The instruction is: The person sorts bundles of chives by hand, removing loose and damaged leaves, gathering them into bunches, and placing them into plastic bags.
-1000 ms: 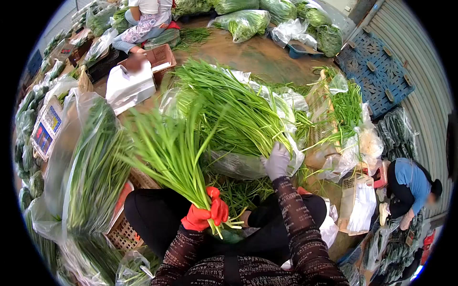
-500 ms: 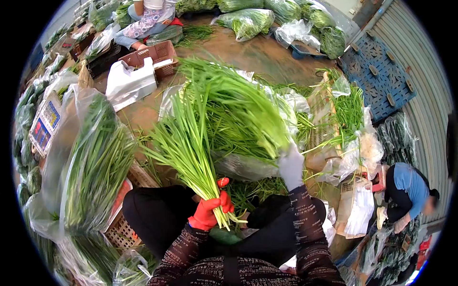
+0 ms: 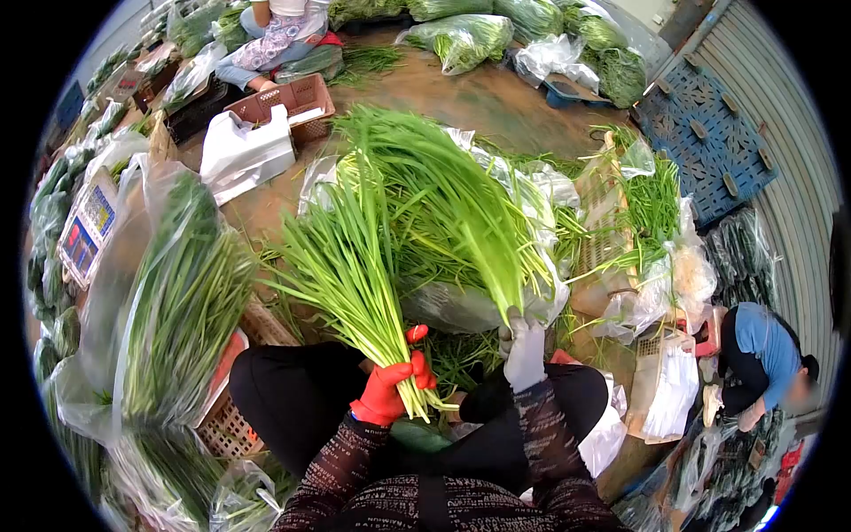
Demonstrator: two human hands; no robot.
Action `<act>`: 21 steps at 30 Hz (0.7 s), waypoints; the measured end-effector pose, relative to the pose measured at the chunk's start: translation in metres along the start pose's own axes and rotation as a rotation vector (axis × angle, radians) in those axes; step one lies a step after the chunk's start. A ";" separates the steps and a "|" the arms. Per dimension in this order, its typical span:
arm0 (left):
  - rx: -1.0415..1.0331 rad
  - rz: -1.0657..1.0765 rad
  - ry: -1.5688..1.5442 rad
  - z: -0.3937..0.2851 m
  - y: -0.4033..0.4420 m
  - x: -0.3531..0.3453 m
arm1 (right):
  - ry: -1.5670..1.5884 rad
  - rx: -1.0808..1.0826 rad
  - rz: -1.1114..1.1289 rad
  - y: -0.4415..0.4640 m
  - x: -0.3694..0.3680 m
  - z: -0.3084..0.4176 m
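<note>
My left hand point(image 3: 396, 388), in a red glove, is closed round the pale stem ends of a bunch of garlic chives point(image 3: 344, 284), whose leaves fan out up and to the left. Closed too is my right hand point(image 3: 523, 348), in a grey glove, on the stems of a second bunch point(image 3: 486, 238). That bunch's leaves arch up and left over a loose heap of garlic chives point(image 3: 434, 262). The heap lies on a clear plastic bag point(image 3: 461, 306) in front of my knees. Leaves of both bunches overlap near the top of the heap.
To the left stands a large clear bag of chives point(image 3: 182, 310). White bags point(image 3: 248, 146) lie beside a brown crate point(image 3: 301, 97). A tipped basket point(image 3: 598, 235) with chives is on the right, near a blue pallet point(image 3: 709, 142). One person point(image 3: 762, 355) crouches at right; another point(image 3: 275, 44) sits behind.
My right hand has come down and slightly left, toward me, drawing its bunch along the heap. My left hand stays almost in place with its bunch.
</note>
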State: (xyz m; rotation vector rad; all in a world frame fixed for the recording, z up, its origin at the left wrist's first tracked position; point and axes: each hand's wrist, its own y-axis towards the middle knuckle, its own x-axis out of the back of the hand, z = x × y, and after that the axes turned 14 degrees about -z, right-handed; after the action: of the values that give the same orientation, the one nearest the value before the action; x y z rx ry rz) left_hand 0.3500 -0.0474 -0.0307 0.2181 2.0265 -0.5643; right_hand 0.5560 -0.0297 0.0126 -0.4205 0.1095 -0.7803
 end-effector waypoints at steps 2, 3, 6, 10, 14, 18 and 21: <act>0.020 0.018 0.010 -0.004 0.003 -0.002 | -0.101 0.411 0.004 0.009 0.015 0.010; 0.039 0.008 0.009 -0.002 -0.001 -0.002 | -0.173 0.790 -0.020 0.011 0.023 0.024; 0.032 -0.024 0.014 0.000 -0.001 0.001 | 0.117 1.111 -0.072 -0.002 0.033 0.103; 0.026 -0.014 -0.004 -0.001 0.002 -0.004 | 0.336 0.817 -0.085 -0.031 0.014 0.164; 0.032 -0.018 -0.012 -0.002 0.002 -0.003 | -0.762 1.193 -0.399 0.059 0.005 0.088; 0.063 -0.103 0.025 -0.003 0.004 0.004 | -1.411 1.110 0.032 0.043 0.001 0.018; 0.090 -0.201 0.038 -0.001 0.008 0.009 | -1.299 1.053 -0.010 0.013 -0.002 -0.003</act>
State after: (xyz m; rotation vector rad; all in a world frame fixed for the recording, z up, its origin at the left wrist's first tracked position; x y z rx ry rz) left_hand 0.3476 -0.0408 -0.0408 0.0795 2.0752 -0.7834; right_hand 0.5626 -0.0208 0.0048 0.1484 -1.4575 -0.3630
